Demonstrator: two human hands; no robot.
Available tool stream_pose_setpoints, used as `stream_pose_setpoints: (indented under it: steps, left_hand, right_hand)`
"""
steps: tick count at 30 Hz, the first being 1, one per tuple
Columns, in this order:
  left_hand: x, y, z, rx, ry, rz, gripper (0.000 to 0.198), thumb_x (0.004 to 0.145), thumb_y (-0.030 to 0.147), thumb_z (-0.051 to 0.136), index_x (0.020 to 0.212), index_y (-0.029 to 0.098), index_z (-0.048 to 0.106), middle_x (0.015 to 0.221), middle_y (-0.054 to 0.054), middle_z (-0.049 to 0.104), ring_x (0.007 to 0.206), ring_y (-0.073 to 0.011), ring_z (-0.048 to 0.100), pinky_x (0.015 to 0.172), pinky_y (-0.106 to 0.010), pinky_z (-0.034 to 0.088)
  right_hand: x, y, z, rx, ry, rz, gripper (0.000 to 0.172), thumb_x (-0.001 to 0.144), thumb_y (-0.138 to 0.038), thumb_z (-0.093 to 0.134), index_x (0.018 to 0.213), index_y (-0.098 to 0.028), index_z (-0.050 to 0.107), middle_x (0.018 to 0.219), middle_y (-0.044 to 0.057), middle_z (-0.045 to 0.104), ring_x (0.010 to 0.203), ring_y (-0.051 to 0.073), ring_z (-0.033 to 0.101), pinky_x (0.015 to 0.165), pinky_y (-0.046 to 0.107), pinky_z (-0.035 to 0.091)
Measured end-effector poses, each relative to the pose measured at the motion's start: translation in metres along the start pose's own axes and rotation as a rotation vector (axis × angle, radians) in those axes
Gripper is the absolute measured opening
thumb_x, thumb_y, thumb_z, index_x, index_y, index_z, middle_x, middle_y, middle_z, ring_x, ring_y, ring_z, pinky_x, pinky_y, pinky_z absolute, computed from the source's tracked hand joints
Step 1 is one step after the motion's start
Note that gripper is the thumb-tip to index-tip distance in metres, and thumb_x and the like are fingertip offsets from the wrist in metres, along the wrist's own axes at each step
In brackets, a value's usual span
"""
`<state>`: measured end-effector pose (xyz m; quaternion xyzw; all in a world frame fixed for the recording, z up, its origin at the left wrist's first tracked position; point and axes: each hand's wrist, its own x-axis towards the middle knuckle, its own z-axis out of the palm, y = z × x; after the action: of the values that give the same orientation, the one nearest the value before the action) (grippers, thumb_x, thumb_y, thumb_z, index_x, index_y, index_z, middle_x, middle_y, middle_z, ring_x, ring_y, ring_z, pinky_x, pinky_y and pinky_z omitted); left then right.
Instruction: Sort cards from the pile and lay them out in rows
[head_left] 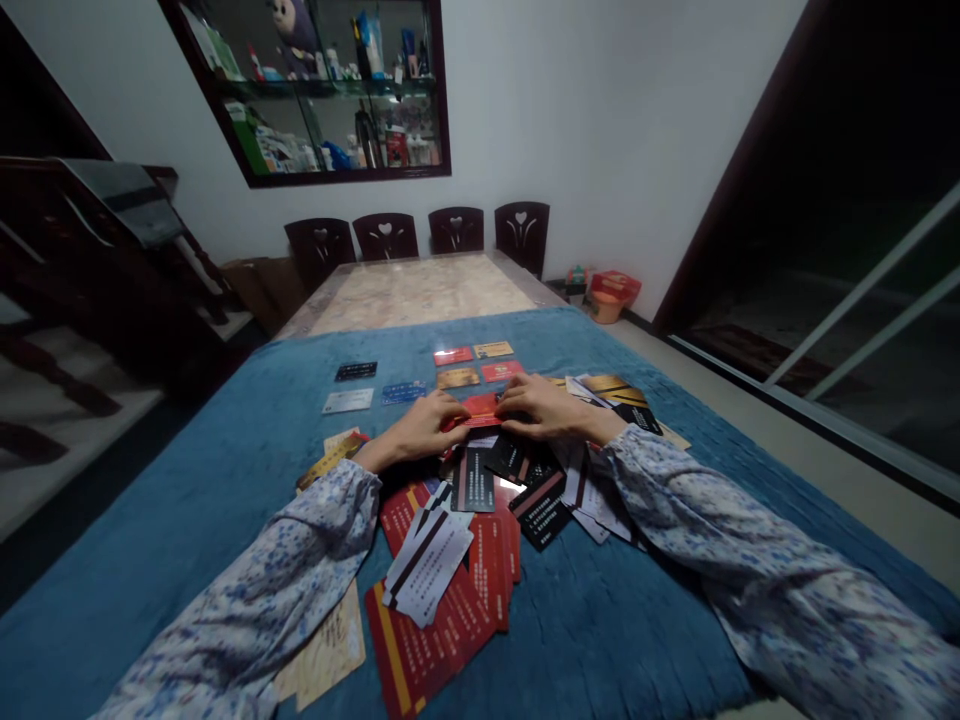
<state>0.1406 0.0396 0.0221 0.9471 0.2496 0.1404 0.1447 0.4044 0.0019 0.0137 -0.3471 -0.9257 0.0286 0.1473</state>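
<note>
Table: the table shows its pale top at the far end; the cloth covers the near part, wide on the left, its right edge sloping down beyond the right sleeve.
Room: the broadest open stretch lies on the left, outside the left sleeve; between the hands and the heap there is hardly any.
Heap: red sheets, white cards and black cards overlap at uneven angles – loose edges everywhere; a gold-and-black pile sits just beside the right wrist.
Hands: the left hand is curled nearly closed, thumb and fingertips at one end of the red card; the right hand is bent much the same way at the other end; both seem to pinch it.
Laid cards: the laid cards number seven, apart from the heap; three stand left, four beyond the hands, with narrow gaps.
Red card: it is between the hands, over the heap's far end; one or several, I cannot tell.
Risk: a low wrist or trailing cuff could drag the heap askew; glossy cards could slip over one another if pinched unevenly; a forward push could nudge the nearest laid cards – they lie close to the fingertips.
</note>
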Motion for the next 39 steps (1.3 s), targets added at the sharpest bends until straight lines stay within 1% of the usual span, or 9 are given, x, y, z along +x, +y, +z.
stream_pose_setpoints:
  steps: [5,8,13,17,22,26,31,35,39]
  left_hand:
    - [0.001,-0.002,-0.001,-0.067,0.011,-0.020,0.031,0.096,0.031,0.048,0.090,0.017,0.075,0.093,-0.008,0.073,0.089,-0.0205,0.063,0.090,-0.034,0.047]
    - [0.002,-0.003,-0.001,-0.104,0.027,-0.058,0.036,0.098,0.033,0.044,0.084,0.016,0.072,0.088,-0.007,0.073,0.084,-0.0188,0.061,0.085,-0.031,0.047]
    - [0.003,-0.005,-0.001,-0.139,0.050,-0.113,0.042,0.100,0.038,0.039,0.077,0.016,0.065,0.073,-0.003,0.063,0.072,-0.0158,0.055,0.074,-0.027,0.045]
    - [0.002,-0.008,-0.001,-0.161,0.064,-0.148,0.045,0.101,0.044,0.039,0.074,0.016,0.062,0.069,-0.002,0.058,0.067,-0.0150,0.052,0.070,-0.027,0.043]
    - [0.002,-0.011,0.000,-0.174,0.086,-0.165,0.043,0.101,0.044,0.041,0.086,0.015,0.067,0.074,-0.003,0.063,0.071,-0.0164,0.056,0.073,-0.027,0.045]
    - [0.003,-0.013,0.002,-0.172,0.096,-0.174,0.041,0.101,0.045,0.043,0.090,0.015,0.069,0.074,-0.003,0.064,0.073,-0.0172,0.057,0.073,-0.027,0.046]
    - [0.004,-0.015,0.003,-0.161,0.106,-0.194,0.039,0.101,0.040,0.042,0.092,0.015,0.070,0.079,-0.005,0.068,0.077,-0.0184,0.059,0.076,-0.029,0.048]
    - [0.004,-0.016,0.003,-0.142,0.090,-0.211,0.037,0.101,0.033,0.040,0.093,0.015,0.071,0.084,-0.006,0.070,0.080,-0.0183,0.060,0.080,-0.030,0.048]
    - [0.004,-0.016,0.003,-0.142,0.079,-0.213,0.036,0.101,0.033,0.041,0.092,0.015,0.070,0.088,-0.006,0.070,0.081,-0.0184,0.061,0.081,-0.031,0.047]
  right_hand:
    - [0.006,0.005,0.002,0.007,0.029,0.018,0.026,0.100,-0.030,0.053,0.099,-0.020,0.077,0.095,0.010,0.075,0.094,0.024,0.056,0.090,0.043,0.046]
    - [0.009,0.007,0.001,0.006,0.050,0.043,0.027,0.101,-0.030,0.052,0.096,-0.020,0.077,0.091,0.011,0.073,0.092,0.024,0.055,0.088,0.042,0.045]
    - [0.017,0.012,-0.001,0.030,0.051,0.068,0.031,0.102,-0.027,0.049,0.083,-0.018,0.073,0.080,0.009,0.068,0.085,0.022,0.053,0.084,0.037,0.042]
    - [0.022,0.017,0.000,0.019,0.061,0.109,0.029,0.099,-0.023,0.051,0.078,-0.018,0.070,0.077,0.007,0.065,0.083,0.021,0.051,0.077,0.033,0.038]
    - [0.023,0.019,0.003,0.053,0.079,0.133,0.023,0.096,-0.020,0.053,0.087,-0.017,0.073,0.081,0.007,0.066,0.083,0.021,0.051,0.077,0.032,0.039]
    - [0.022,0.020,0.007,0.062,0.086,0.180,0.020,0.091,-0.017,0.056,0.093,-0.018,0.075,0.085,0.008,0.066,0.086,0.022,0.054,0.079,0.032,0.042]
    - [0.020,0.023,0.013,0.052,0.099,0.186,0.027,0.084,-0.011,0.058,0.105,-0.018,0.074,0.092,0.009,0.067,0.094,0.024,0.056,0.084,0.034,0.046]
    - [0.020,0.024,0.017,0.035,0.115,0.205,0.028,0.085,-0.012,0.059,0.108,-0.017,0.074,0.093,0.010,0.068,0.095,0.025,0.056,0.085,0.035,0.047]
    - [0.020,0.024,0.020,0.042,0.157,0.226,0.029,0.085,-0.013,0.061,0.110,-0.018,0.073,0.097,0.010,0.069,0.100,0.025,0.057,0.087,0.036,0.047]
